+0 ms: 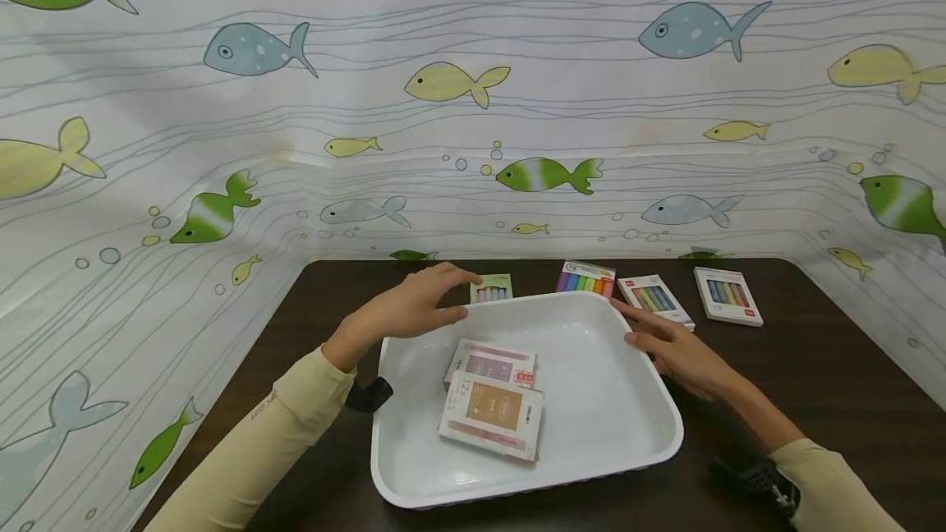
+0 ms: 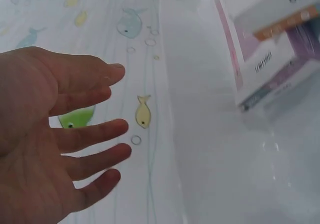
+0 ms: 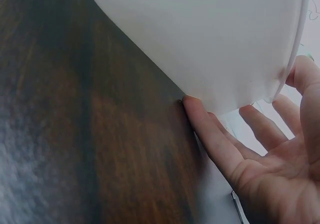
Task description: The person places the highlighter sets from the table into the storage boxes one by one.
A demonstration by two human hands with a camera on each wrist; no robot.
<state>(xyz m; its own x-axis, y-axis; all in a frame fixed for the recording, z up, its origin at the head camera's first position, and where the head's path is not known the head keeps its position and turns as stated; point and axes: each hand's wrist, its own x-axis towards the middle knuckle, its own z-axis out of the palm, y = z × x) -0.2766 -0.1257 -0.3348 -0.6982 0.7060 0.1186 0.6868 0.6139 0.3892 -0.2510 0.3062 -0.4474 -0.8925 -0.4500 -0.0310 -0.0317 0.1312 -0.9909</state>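
A white tray (image 1: 606, 401) stands on the dark wooden table (image 1: 813, 368). Two flat boxes lie in it, a pinkish one (image 1: 491, 363) and a brown-labelled one (image 1: 491, 415) overlapping its near edge. My left hand (image 1: 414, 306) hovers at the tray's far left corner, fingers spread and relaxed, holding nothing. The left wrist view shows that hand (image 2: 65, 134) beside the tray wall (image 2: 200, 134), with the boxes (image 2: 270, 49) beyond. My right hand (image 1: 668, 347) lies along the tray's right rim. In the right wrist view its straight fingers (image 3: 215, 134) touch the tray's outer wall (image 3: 210, 39).
Several small boxes of coloured chalk lie behind the tray: a green one (image 1: 491, 289), a rainbow one (image 1: 586, 277) and two white ones (image 1: 654, 298) (image 1: 727, 295). Fish-patterned sheeting (image 1: 473, 105) walls the table on the left, back and right.
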